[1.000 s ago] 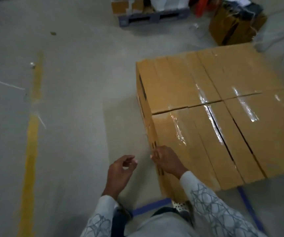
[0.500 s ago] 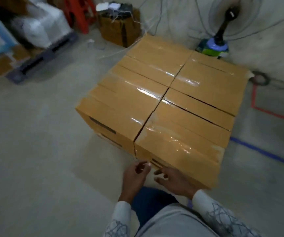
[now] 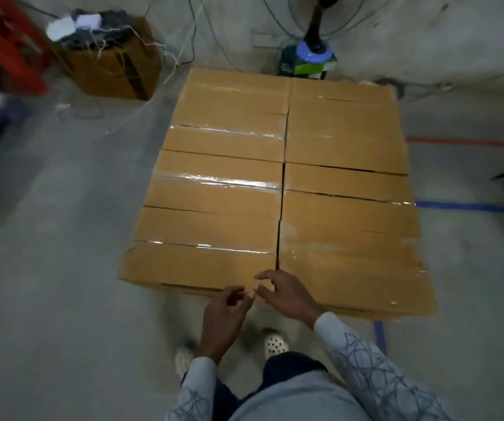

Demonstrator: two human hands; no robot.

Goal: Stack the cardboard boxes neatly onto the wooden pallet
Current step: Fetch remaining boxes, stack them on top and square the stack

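Several taped brown cardboard boxes stand packed side by side in a flat-topped block in the middle of the floor. The pallet under them is hidden. My left hand hovers just in front of the block's near edge, fingers loosely curled and empty. My right hand is beside it, over the near edge at the seam between the front boxes, fingers bent and holding nothing. Whether it touches the cardboard is unclear.
An open brown box with cables and white items stands at the back left beside a red object. A standing fan's base is behind the block. Blue floor tape and red floor tape run on the right.
The view has swung round the block to face its near side squarely. Both hands have come together at the near edge by the middle seam.
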